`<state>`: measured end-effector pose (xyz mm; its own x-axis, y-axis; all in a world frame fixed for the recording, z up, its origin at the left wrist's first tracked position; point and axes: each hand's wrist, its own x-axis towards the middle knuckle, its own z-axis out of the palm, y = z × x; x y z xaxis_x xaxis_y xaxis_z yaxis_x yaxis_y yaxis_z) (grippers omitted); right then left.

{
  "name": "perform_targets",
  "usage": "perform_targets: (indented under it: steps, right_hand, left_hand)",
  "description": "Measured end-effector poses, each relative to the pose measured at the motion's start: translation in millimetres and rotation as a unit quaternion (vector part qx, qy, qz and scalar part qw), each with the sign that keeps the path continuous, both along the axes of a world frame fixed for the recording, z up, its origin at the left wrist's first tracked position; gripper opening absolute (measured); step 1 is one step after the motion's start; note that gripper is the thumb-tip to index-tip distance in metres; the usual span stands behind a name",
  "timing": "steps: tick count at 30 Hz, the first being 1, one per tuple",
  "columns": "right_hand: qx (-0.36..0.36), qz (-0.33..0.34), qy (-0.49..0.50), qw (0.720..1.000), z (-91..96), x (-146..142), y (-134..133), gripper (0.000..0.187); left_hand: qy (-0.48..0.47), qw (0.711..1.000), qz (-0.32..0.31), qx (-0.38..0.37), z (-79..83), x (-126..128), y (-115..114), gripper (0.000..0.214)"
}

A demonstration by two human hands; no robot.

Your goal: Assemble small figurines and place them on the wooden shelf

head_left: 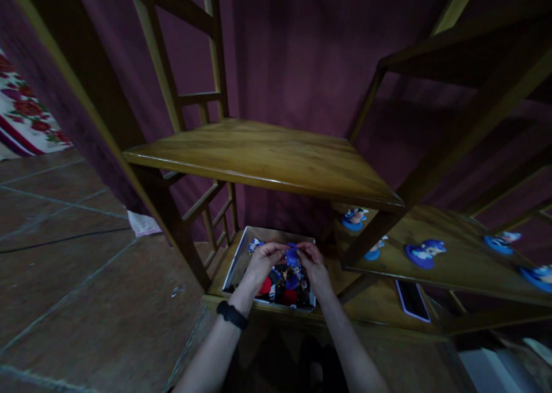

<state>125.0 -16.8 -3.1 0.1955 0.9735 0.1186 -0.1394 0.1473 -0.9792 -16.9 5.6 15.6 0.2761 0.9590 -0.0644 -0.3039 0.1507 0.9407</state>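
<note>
Fingers (279, 248) of the left hand (263, 259) and fingers (302, 249) of the right hand (313, 262) meet from either side and pinch a small blue figure (292, 255) between them. How tightly each fingertip bears on it is lost in the dim light. The figure is held just above an open box (240, 254), which sits on the bottom shelf (379, 307) of a wooden rack and is full of small toys (285, 286) in blue, red and dark colours. Both forearms reach in from below, and the left wrist wears a black band (232, 315). A bare wide shelf (267, 154) hangs over the box. To the right, a middle shelf (457, 261) carries more blue figures lying well apart from one another: one (353, 219) at its back corner, one (374, 249) near the post, one (425, 253) in the middle, and two (500, 242) towards the far right. A phone (412, 300) lies flat on the bottom shelf, right of the box. A maroon wall (302, 54) stands behind the rack. On the tiled floor (77, 255) to the left lie a small cloth (144, 223) and, farther off, a flowered fabric (23, 123).
</note>
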Motion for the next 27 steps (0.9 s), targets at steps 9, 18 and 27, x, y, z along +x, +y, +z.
perform_targets:
  steps: [9, 18, 27]
  right_hand:
    - [0.024, 0.020, -0.076, 0.997, 5.5, 8.6, 0.0, 0.017]
    - [-0.105, 0.060, 0.119, 0.986, -22.1, -2.5, 3.4, 0.023]
    - [-0.119, 0.066, 0.192, 0.972, -22.1, 1.4, 0.5, 0.019]
  left_hand:
    - [0.084, 0.990, 0.017, 0.112, 14.2, -2.2, -1.4, 0.022]
    - [0.021, 0.997, 0.029, -0.074, -21.9, 1.8, 9.2, 0.028]
    - [-0.048, 0.987, 0.027, -0.151, -17.6, 7.3, 1.1, 0.025]
